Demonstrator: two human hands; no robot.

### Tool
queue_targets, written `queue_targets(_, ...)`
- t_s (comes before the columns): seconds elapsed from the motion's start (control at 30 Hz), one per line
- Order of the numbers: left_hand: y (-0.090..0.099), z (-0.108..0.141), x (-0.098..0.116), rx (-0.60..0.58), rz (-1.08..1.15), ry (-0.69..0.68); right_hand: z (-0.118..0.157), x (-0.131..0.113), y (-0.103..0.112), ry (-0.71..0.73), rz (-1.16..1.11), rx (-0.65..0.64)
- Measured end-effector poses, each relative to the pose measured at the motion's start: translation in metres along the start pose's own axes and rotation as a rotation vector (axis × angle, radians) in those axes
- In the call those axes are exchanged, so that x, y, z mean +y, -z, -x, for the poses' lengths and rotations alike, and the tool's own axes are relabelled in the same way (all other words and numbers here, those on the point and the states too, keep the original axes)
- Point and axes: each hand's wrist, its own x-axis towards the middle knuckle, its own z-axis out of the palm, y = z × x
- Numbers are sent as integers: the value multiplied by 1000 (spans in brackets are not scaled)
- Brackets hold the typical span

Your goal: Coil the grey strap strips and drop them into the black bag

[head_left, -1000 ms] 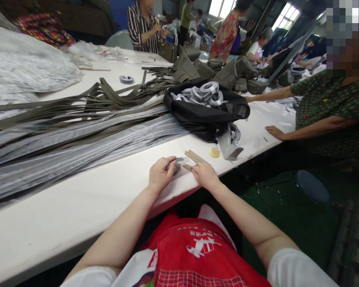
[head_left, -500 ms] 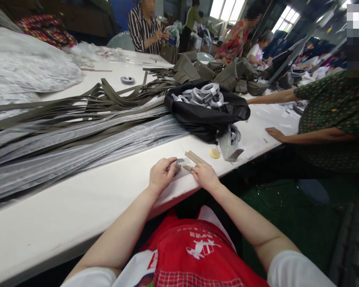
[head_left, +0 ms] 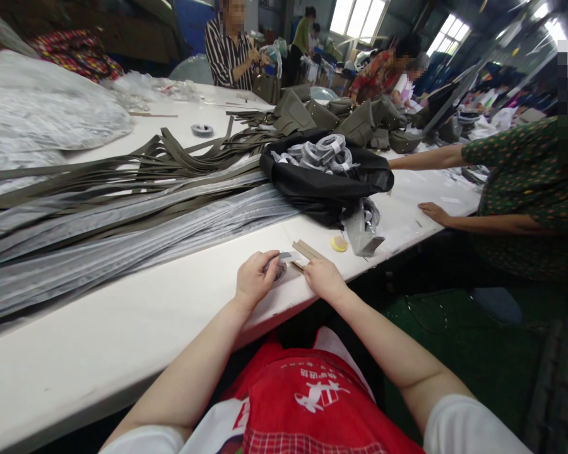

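My left hand [head_left: 254, 279], near the table's front edge, has its fingers closed on a small dark coil [head_left: 279, 271], apparently a strap rolled in clear film. A flat grey end [head_left: 288, 255] sticks out from it toward the right. Close by, my right hand [head_left: 325, 279] pinches a short, narrow olive-brown strip [head_left: 296, 267], its fingertips partly hidden. Wider olive-tan strips [head_left: 307, 250] lie just beyond those fingers; whether the hand touches them I cannot tell. A round yellow tape measure or roll [head_left: 339, 243] rests farther right.
Long olive straps [head_left: 184, 154] and film-wrapped grey ones [head_left: 180, 252] cover the table's left. A black bag [head_left: 312, 189] holds several coiled straps [head_left: 329, 151]. Beside it stands a tape dispenser [head_left: 360, 233]. At right, a co-worker's hand [head_left: 435, 213] rests on the white table [head_left: 123, 321].
The short strip at my right hand has tilted and shows a darker edge. My right fingers have shifted slightly; my left hand is almost still. The co-worker at right leans a little differently.
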Motion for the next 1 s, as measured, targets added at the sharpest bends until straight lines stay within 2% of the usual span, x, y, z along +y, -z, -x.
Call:
queue_targets(0.17,0,1,0,-8,6,6,-4,-3,-1,-43,-6,2)
queue_targets(0.4,1,1,1,-3,18,12,-16,-11,-13,-143,-53,78)
queue_targets(0.7,1,2,0,-27,18,6,-16,10,-26,-70,-197,153)
queue_targets(0.83,0,2,-3,-14,5,4,-22,18,-26,-207,-280,251)
queue_targets(1.0,-2,-1,-10,16,44,56,-27,33,-13,-381,-463,388)
